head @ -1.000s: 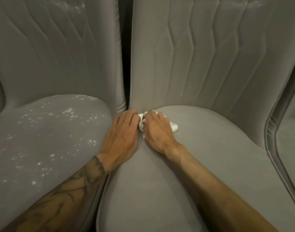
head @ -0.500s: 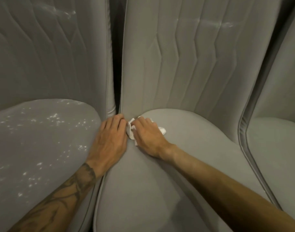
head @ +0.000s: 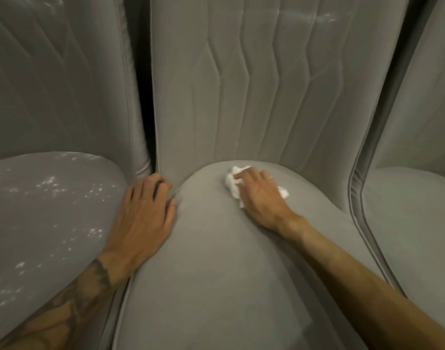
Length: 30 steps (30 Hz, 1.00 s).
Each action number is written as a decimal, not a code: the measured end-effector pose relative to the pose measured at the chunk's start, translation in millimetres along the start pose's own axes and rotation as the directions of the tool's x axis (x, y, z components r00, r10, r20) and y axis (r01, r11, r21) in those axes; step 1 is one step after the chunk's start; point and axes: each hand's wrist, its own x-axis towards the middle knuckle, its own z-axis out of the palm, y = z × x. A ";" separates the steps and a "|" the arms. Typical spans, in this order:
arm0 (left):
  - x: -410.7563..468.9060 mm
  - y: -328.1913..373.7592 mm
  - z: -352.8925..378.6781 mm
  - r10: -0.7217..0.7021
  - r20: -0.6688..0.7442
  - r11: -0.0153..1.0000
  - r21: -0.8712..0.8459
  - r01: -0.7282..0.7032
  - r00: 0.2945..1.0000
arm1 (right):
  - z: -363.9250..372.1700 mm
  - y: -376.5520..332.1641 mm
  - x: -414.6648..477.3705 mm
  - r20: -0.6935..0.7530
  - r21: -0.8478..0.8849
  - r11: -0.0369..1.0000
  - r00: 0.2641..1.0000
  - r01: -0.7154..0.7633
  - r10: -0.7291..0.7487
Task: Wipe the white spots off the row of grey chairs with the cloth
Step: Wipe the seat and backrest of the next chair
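Three grey upholstered chairs stand side by side. My right hand [head: 260, 195] presses a crumpled white cloth [head: 232, 181] flat against the back of the middle chair's seat [head: 216, 274], close under its backrest. My left hand [head: 146, 214] lies flat, fingers apart, in the gap between the middle seat and the left seat [head: 44, 223]. The left seat is dotted with white spots [head: 54, 185]. Faint white smears [head: 322, 18] show high on the middle backrest. The middle seat looks plain grey.
A dark narrow gap [head: 143, 97] runs between the left and middle backrests. The right chair [head: 413, 223] with a piped edge fills the right side. My forearms cross the lower part of the view.
My right hand has slid the cloth to the right along the back of the middle seat, away from my left hand. The view has shifted left and closer.
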 end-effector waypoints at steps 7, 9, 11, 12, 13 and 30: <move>0.3 -1.1 0.5 0.007 0.001 1.000 0.026 -0.007 1.000 | 7.1 -10.0 7.0 -0.037 -0.063 0.944 0.946 -0.324 0.323; 1.3 -1.4 1.2 0.009 0.003 0.999 0.032 -0.009 1.000 | 15.8 -46.0 25.1 -0.016 -0.053 0.978 0.980 -0.201 0.201; 2.0 -2.0 1.3 0.011 0.000 1.000 0.028 -0.010 1.000 | 22.3 -81.7 39.1 0.002 -0.049 0.996 0.998 -0.070 0.070; 2.3 -2.3 1.1 0.013 -0.005 1.000 0.019 -0.013 1.000 | 23.9 -96.7 43.0 0.009 -0.039 0.999 1.000 -0.017 0.017; 2.3 -2.5 0.7 0.015 -0.009 1.000 0.005 -0.015 1.000 | 24.9 -107.8 44.6 0.004 -0.019 1.000 1.000 0.016 -0.016; 52.2 9.8 -9.8 -0.016 -0.113 1.000 -0.015 0.015 0.993 | -13.6 -60.6 55.4 -0.178 0.182 0.970 0.976 0.159 -0.126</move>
